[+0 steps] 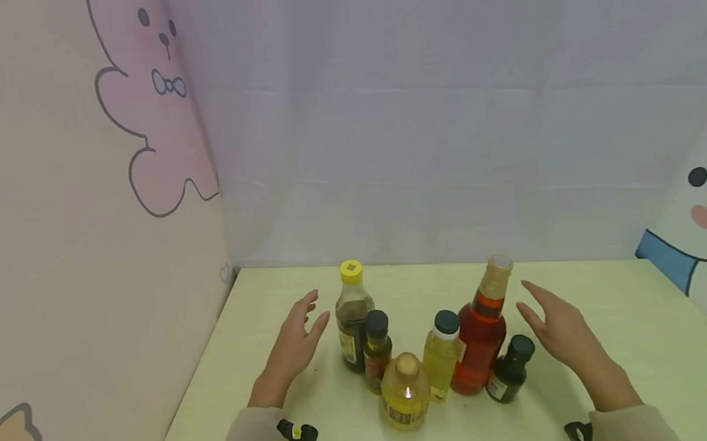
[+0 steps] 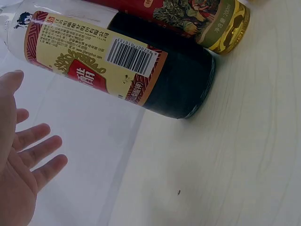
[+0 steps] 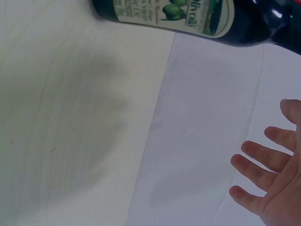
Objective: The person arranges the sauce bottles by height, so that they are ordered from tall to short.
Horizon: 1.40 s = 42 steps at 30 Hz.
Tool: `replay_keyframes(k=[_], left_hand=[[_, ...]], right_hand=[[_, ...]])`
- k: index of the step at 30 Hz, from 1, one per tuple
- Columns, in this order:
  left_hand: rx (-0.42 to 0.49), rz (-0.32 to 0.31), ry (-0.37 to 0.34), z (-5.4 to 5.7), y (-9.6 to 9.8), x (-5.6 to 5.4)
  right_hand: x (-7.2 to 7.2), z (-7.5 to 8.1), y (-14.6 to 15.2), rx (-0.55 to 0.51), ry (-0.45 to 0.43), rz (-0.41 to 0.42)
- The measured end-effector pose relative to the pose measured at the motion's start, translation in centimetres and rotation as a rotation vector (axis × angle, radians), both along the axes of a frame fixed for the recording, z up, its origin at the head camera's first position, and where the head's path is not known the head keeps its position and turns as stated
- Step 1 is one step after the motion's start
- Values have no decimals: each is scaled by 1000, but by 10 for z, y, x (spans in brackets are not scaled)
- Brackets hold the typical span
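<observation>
Pale tabletop (image 1: 624, 308), bottles (image 1: 440, 360) between left hand (image 1: 292, 343) and right hand (image 1: 562, 328)

Six bottles (image 1: 440, 360) on pale table (image 1: 650, 312)

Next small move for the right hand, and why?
Probably ease the right hand inward toward the small dark bottle with the dark cap: the hand is empty, its fingers are extended, and that bottle is the rightmost, with nothing visible between them.
</observation>
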<state>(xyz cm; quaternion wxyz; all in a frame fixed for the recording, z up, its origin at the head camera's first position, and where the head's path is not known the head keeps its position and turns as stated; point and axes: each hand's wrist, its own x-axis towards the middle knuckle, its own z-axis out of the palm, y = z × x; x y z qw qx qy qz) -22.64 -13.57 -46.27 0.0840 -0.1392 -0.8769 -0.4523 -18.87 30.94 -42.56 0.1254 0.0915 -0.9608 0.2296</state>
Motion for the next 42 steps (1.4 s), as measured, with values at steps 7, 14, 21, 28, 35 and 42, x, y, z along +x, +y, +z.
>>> replay_keyframes(k=[7, 14, 21, 28, 35, 42], left_hand=[[100, -50, 67, 0, 6, 2], [240, -120, 95, 1, 10, 3], [316, -199, 174, 18, 19, 13], [336, -221, 140, 40, 25, 24], [362, -254, 153, 43, 28, 24], [368, -240, 131, 50, 34, 23]], right_hand=[[6, 13, -7, -49, -39, -4], [12, 21, -15, -79, -41, 2], [19, 29, -21, -143, 46, 26], [24, 38, -27, -214, 104, 50], [30, 45, -34, -264, 104, 55], [34, 50, -42, -302, 144, 95]])
